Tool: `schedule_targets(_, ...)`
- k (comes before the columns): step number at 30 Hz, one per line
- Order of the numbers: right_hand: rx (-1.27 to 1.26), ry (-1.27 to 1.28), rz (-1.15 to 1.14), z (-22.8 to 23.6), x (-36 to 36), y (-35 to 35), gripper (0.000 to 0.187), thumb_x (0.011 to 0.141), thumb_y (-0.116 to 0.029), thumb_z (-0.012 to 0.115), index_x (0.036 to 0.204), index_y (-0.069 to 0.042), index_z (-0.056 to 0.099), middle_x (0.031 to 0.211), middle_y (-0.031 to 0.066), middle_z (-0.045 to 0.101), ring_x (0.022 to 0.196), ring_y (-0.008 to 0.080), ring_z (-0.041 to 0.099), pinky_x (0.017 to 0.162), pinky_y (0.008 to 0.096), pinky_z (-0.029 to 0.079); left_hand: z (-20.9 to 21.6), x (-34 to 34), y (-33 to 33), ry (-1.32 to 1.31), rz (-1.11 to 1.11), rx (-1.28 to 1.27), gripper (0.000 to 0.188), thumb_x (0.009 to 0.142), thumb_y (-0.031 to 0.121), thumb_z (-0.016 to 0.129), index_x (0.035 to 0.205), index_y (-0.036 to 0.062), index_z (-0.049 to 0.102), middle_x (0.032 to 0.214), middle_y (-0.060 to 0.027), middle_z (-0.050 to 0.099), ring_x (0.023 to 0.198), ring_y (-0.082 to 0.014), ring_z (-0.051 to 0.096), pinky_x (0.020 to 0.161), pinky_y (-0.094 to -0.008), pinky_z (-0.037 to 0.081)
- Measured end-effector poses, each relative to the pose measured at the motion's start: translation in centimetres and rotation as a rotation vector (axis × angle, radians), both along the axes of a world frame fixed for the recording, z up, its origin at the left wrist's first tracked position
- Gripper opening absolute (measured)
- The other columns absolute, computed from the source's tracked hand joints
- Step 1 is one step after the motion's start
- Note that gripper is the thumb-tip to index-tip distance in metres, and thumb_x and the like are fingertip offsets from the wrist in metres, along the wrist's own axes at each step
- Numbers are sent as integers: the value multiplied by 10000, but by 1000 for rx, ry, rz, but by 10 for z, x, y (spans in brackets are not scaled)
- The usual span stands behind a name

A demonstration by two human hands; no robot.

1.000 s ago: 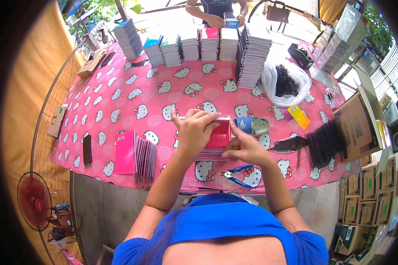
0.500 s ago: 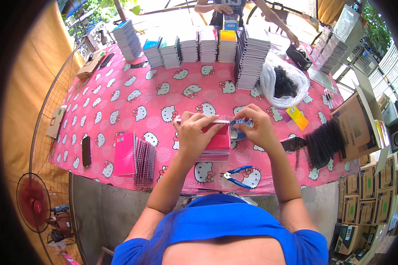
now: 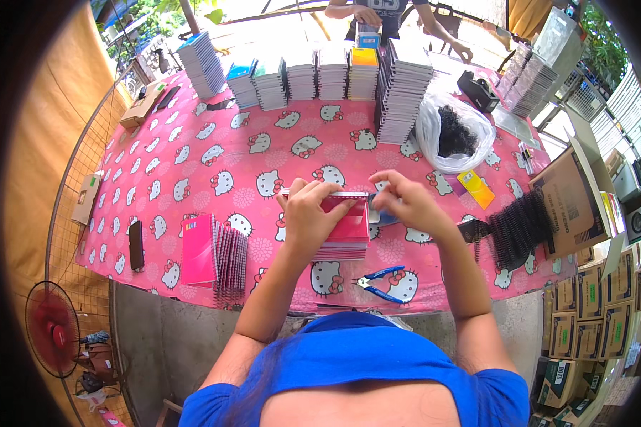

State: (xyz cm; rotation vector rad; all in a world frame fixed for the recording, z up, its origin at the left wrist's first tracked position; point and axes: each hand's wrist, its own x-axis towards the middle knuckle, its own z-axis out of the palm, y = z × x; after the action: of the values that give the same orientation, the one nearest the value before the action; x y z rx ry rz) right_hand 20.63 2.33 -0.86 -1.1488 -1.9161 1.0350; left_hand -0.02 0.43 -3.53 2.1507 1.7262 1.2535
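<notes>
My left hand (image 3: 310,215) grips a pink notebook (image 3: 350,226) by its top, fingers over the far edge and thumb on the cover. A row of binding holes runs along that far edge. Under it lies a stack of pages or notebooks (image 3: 339,252). At the notebook's far right corner is my right hand (image 3: 410,205), its index finger and thumb apart, with nothing visible between them. Partly covered by that hand is a blue, shiny flat thing (image 3: 384,218). Blue-handled cutting pliers (image 3: 381,285) lie just in front of the stack.
Spiral-bound pink notebooks (image 3: 201,249) and a phone (image 3: 136,245) lie at left. Black binding coils (image 3: 516,231) spill from a carton (image 3: 573,203) at right. Beyond are a plastic bag (image 3: 426,135), notebook stacks (image 3: 399,92), a tape dispenser (image 3: 478,91) and another person (image 3: 388,11).
My right hand's index finger has lifted and parted from the thumb at the notebook's corner. My left hand keeps its hold. Across the table, the other person's hand has drawn back from the tape dispenser.
</notes>
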Motion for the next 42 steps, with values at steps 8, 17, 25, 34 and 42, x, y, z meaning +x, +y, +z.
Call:
schedule_targets(8,474,-212,-131,-3,-23,-13,209,843,-209,665,978,-72,582,855,81,584,795,314,619,650,417,493,0,1,-1,15,-13,-14,231,652,267,829,812,141,719,782,40,666,822,-156,546,838,-361,316)
schedule_targets(17,444,-237,-130,2,-32,-13,188,804,-167,695,864,-27,586,820,114,573,825,316,607,661,393,474,-3,-1,-2,10,-23,-35,242,674,326,802,838,165,726,815,37,682,864,-161,558,836,-414,302)
schedule_targets(25,447,-222,-189,-8,-37,-14,99,812,-68,625,887,-4,613,817,154,591,847,346,609,719,417,479,-1,2,-5,-5,-55,-19,212,687,308,798,815,155,727,811,33,690,842,-157,559,834,-404,300)
schedule_targets(34,400,-724,-24,-146,116,48,391,803,-193,649,1157,-46,573,1000,160,655,1026,321,607,802,390,526,2,9,5,-55,-212,-8,239,638,222,828,823,125,712,786,8,675,804,-171,560,801,-361,371)
schedule_targets(42,208,283,-98,-42,59,39,338,681,5,641,1015,-16,593,914,150,656,811,281,659,739,330,518,4,2,-4,-121,-166,-89,322,630,281,832,795,104,619,798,-21,637,866,-200,575,826,-385,344)
